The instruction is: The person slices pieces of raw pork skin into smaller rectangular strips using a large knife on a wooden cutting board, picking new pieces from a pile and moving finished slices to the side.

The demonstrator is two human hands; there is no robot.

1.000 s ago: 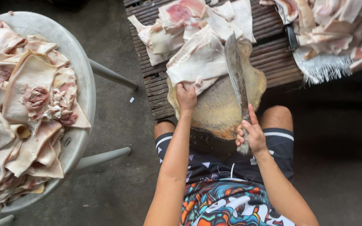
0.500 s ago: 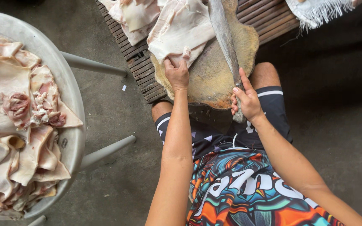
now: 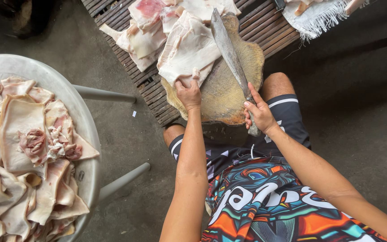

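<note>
My left hand (image 3: 188,93) grips the near edge of a pale slab of pork skin (image 3: 187,49) that lies on a round wooden chopping block (image 3: 224,92). My right hand (image 3: 259,111) is closed around the handle of a long cleaver (image 3: 229,49). Its blade rests flat across the block, pointing away from me, just right of the slab. The block sits on a slatted wooden bench (image 3: 146,80) in front of my knees.
More pieces of pork skin (image 3: 144,29) lie on the bench behind the block. A large white round tub (image 3: 83,118) at the left holds a heap of cut skin pieces (image 3: 23,152). A fringed white cloth (image 3: 316,20) lies at the top right. The floor is dark concrete.
The view has shifted, bringing the bench and block lower in the frame. Both hands keep their hold; the cleaver blade stays across the block.
</note>
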